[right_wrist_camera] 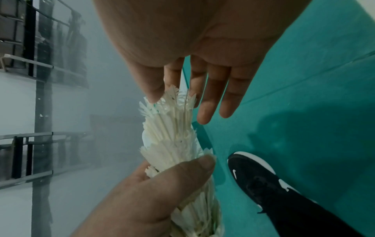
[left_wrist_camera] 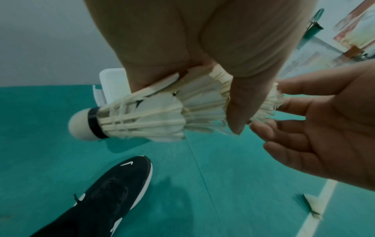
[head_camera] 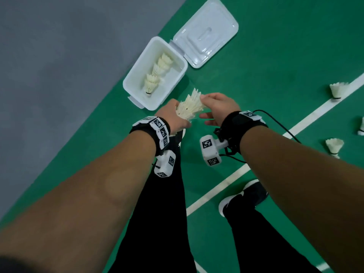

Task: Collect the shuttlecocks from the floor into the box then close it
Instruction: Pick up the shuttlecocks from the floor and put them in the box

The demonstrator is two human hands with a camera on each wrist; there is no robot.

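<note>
A nested stack of white feather shuttlecocks is gripped in my left hand, cork end down toward my wrist. In the left wrist view the stack shows its black-banded cork, with my thumb across the feathers. My right hand pinches the top feather rim between thumb and forefinger, the other fingers straight. The white box stands on the floor just ahead of my hands, with its hinged lid thrown back. Another row of shuttlecocks lies inside it.
Three loose shuttlecocks sit on the green court at the right, near a white line. My black shoe is planted below the right wrist. Grey floor lies left of the box.
</note>
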